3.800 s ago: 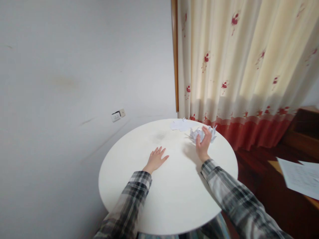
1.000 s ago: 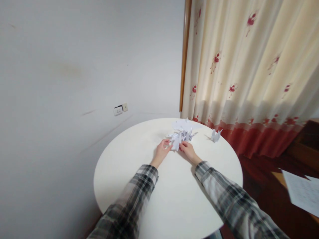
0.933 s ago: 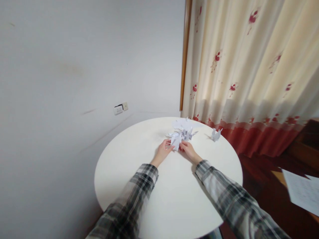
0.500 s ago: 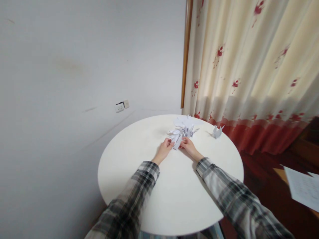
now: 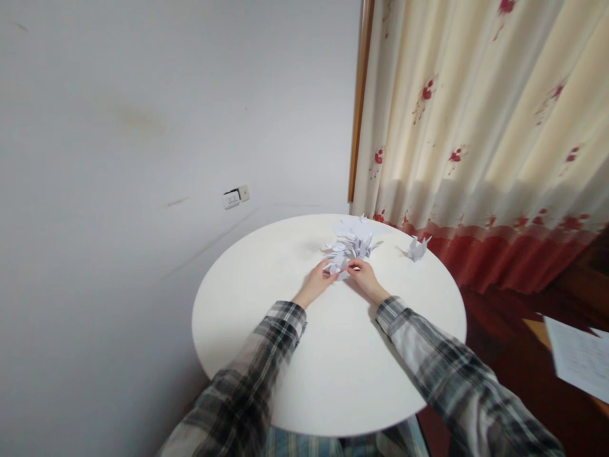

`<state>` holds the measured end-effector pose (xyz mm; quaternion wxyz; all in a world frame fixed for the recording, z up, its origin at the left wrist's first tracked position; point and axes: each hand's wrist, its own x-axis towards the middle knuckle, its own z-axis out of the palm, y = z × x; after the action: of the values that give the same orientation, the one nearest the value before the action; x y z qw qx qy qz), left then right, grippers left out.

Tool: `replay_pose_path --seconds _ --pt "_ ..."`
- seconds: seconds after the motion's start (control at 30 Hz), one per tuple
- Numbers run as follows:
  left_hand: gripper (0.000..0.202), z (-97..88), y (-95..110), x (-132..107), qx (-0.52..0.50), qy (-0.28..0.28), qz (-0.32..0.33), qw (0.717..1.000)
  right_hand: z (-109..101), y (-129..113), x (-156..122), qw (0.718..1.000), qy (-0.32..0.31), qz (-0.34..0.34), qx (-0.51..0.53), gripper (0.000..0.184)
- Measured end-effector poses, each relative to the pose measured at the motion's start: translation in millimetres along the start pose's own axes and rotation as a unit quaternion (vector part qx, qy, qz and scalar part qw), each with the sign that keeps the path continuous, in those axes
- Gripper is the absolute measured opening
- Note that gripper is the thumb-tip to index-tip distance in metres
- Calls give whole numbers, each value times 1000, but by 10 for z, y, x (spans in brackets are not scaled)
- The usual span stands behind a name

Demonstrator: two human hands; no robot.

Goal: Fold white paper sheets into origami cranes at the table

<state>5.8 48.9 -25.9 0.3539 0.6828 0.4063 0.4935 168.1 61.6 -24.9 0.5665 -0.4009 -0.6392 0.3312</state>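
Observation:
Both hands are close together over the far half of a round white table (image 5: 266,355). My left hand (image 5: 314,283) has its fingers closed on a small folded white paper piece (image 5: 334,269). From the other side, my right hand (image 5: 365,277) pinches at the same piece, with thumb and index finger together. The exact folds are too small to make out, and the fingers partly cover them. Just beyond the hands lies a heap of folded paper pieces (image 5: 358,245) with pointed ends.
A separate folded paper figure (image 5: 417,249) with raised points stands near the right rim. Flat white paper (image 5: 349,226) lies behind the heap. A wall with a socket (image 5: 231,200) is at left, a curtain (image 5: 476,127) at right. Written sheets (image 5: 578,355) lie lower right.
The paper piece between my hands has turned and now looks more bunched up. My right fingers have moved inward, closer to the left ones. The view has shifted slightly.

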Motion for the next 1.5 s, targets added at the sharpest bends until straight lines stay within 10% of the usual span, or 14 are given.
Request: replay_pose_path --seconds 0.4,0.77,1.5 --pt "47 -9 23 19 -116 -27 -96 988 2 -104 -57 999 9 13 31 18" --pt "20 -16 126 -20 -120 34 -112 986 47 -65 -84 994 -70 35 73 33" --pt "54 -38 170 -75 -145 -48 -101 983 76 -128 -129 990 -78 49 111 32"
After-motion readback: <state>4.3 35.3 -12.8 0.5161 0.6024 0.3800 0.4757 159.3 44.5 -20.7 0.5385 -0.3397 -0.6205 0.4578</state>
